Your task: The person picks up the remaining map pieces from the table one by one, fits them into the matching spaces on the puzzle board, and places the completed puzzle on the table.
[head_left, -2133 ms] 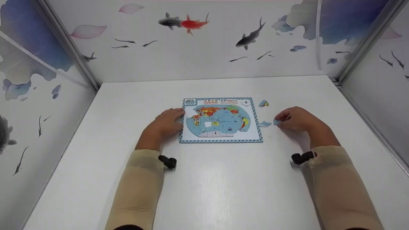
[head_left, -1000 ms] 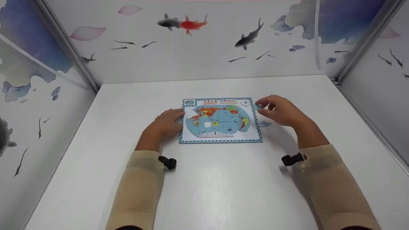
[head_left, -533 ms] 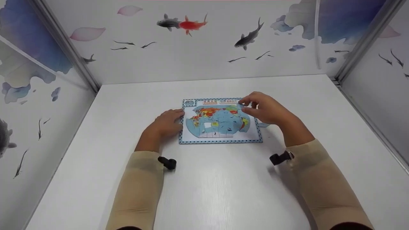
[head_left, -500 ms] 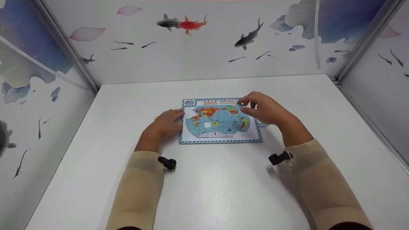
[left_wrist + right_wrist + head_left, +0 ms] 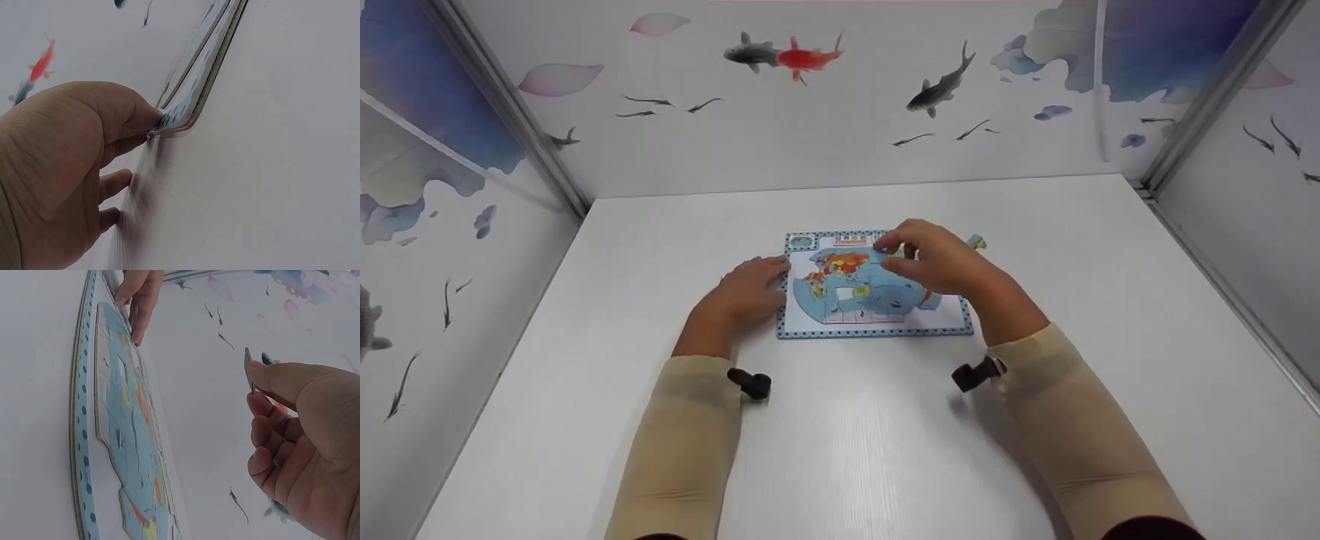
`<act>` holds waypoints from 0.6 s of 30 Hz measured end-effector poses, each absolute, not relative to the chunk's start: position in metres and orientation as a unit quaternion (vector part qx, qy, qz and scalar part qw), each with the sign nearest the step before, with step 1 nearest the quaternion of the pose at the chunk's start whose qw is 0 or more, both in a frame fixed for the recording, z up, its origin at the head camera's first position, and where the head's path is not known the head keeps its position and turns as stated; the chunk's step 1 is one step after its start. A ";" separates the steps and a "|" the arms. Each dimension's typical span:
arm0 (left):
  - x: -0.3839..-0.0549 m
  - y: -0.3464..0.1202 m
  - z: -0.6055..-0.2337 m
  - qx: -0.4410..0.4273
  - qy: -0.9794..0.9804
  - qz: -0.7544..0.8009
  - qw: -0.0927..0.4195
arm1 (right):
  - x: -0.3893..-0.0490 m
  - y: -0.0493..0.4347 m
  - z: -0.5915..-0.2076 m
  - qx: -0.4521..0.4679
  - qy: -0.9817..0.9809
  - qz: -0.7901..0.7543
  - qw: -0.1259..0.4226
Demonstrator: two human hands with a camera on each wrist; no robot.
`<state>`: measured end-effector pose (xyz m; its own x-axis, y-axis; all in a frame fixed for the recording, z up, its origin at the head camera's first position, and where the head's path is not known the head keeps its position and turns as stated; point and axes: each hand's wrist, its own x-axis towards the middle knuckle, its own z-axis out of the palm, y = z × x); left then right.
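Right wrist view: the right hand point(image 5: 309, 430) pinches a thin puzzle piece point(image 5: 248, 368) edge-on between thumb and index finger, its other fingers bent toward the palm. The piece is raised over the puzzle board point(image 5: 945, 322), clear of its surface. The left hand point(image 5: 56, 152) has its fingers relaxed and spread along the board's left edge — the thumb touches the dotted border. The board lies flat on the white table point(image 5: 840, 450), a white gap showing in its world map point(image 5: 844, 264). A loose colourful piece point(image 5: 977, 241) sits just beside the upper right corner. Farther out — walls point(image 5: 840, 142) printed with fish.
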<state>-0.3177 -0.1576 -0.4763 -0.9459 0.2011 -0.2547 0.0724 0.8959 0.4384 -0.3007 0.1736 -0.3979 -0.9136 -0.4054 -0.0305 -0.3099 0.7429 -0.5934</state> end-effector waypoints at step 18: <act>-0.318 -0.157 -0.476 0.059 0.960 0.229 0.147 | -0.304 0.126 -0.401 -0.235 0.905 -0.347 0.079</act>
